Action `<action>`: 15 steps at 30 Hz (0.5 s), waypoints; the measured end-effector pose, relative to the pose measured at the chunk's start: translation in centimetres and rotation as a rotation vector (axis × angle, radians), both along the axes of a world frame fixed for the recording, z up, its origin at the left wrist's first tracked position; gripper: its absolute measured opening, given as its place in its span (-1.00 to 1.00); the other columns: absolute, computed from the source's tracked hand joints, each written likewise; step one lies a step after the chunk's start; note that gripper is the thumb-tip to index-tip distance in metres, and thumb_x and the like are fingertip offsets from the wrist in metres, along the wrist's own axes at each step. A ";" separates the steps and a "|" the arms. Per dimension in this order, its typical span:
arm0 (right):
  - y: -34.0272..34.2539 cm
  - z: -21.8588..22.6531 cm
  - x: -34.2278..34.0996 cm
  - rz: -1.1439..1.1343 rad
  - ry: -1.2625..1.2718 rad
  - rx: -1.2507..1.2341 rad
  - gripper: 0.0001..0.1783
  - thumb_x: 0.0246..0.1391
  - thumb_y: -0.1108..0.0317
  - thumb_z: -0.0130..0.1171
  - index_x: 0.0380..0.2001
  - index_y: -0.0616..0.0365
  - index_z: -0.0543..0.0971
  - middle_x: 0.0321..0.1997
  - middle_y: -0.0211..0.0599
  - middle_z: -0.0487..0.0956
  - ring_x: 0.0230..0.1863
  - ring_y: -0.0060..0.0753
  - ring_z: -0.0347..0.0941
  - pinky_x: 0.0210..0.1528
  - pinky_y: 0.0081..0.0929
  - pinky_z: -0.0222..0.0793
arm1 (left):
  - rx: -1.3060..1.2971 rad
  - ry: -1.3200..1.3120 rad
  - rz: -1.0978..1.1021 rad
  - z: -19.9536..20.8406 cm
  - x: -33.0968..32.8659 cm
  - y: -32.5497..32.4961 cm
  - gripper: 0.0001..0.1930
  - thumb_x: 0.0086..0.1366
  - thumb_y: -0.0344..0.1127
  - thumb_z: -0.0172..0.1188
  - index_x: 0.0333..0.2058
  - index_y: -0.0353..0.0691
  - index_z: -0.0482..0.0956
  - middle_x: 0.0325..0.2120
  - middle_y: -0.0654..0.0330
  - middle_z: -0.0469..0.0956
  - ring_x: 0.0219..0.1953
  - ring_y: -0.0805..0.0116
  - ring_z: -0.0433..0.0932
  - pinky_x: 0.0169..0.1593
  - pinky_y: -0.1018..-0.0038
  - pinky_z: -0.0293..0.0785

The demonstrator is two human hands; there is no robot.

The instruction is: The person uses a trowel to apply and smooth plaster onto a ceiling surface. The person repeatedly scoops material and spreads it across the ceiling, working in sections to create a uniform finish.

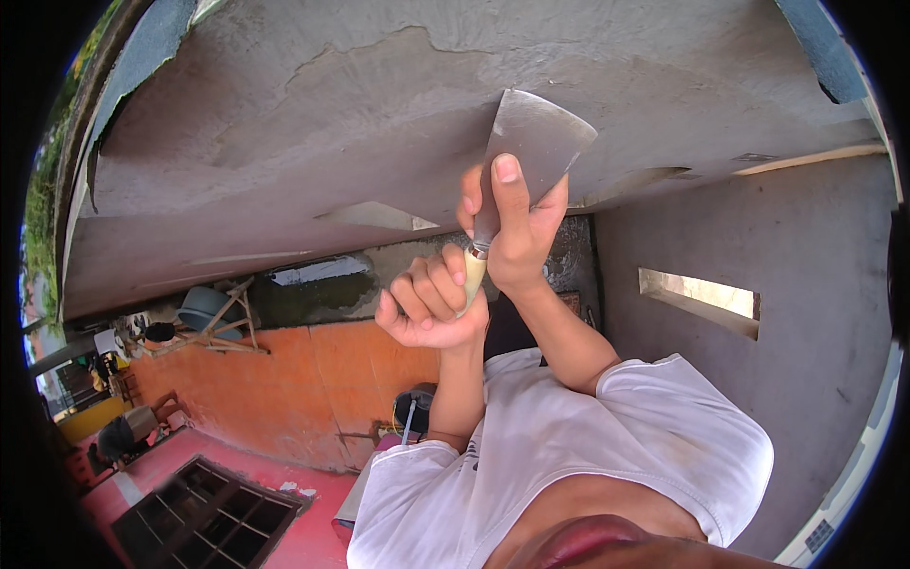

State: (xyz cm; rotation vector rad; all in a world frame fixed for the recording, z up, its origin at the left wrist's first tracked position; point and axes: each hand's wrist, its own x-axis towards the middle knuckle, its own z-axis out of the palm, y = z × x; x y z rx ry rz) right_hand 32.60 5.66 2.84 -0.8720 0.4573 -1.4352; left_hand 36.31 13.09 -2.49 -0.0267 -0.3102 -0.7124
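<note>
A putty knife with a wide grey metal blade [542, 133] and a pale handle [477, 278] is held up before a rough grey plastered surface [313, 123]. My left hand [436, 299] is closed round the handle. Higher up, my right hand [523, 223] grips the blade, its thumb pressed flat on the face and its other fingers behind. The broad edge of the blade points up toward the plaster; whether it touches, I cannot tell. Uneven, flaked patches mark the plaster above the blade.
To the right, a grey wall [682, 379] has a narrow slot opening [701, 302]. At lower left are an orange surface [313, 379], a pink wall [313, 512] and a dark barred window [204, 512]. A grey basin [209, 313] rests by a wooden stand [248, 318].
</note>
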 end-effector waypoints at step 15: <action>-0.4 -0.7 -0.7 0.074 -0.119 -0.034 -0.83 0.30 0.31 0.10 -0.25 0.20 0.41 -0.59 -0.43 0.44 -0.60 -0.67 0.35 -0.66 -0.64 0.17 | 0.160 0.060 0.071 -0.2 -1.0 0.3 -0.48 0.38 -0.08 -0.20 -0.82 0.08 0.04 -0.96 0.43 0.01 -0.82 0.48 -0.06 -0.27 0.51 0.30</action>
